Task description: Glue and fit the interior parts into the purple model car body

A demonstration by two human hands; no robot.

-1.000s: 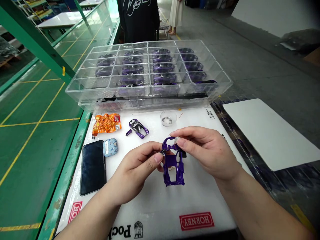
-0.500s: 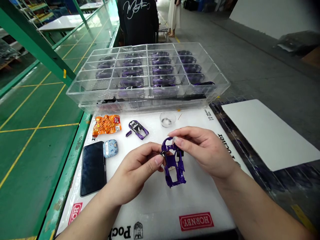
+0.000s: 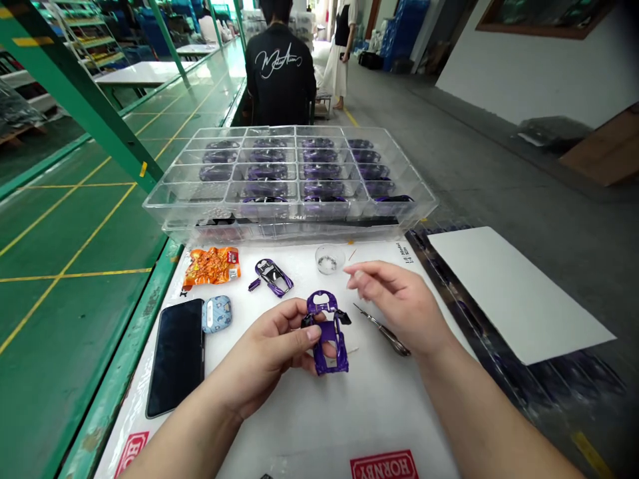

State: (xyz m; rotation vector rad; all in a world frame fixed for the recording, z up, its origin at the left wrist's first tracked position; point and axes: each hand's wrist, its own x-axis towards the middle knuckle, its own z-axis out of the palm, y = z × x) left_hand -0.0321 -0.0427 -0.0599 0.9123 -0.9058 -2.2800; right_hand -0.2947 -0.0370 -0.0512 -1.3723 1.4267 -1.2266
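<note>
Pinching the purple car shell (image 3: 327,330), left fingers (image 3: 290,311) apparently curl beneath it.

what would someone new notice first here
Probably the purple car shell in the left hand, held up at the middle of the view. Behind it, the big clear tray stands out, with rows of purple car bodies in its compartments. The bright orange packet also catches the eye, lying at the left, just in front of the tray.
</note>
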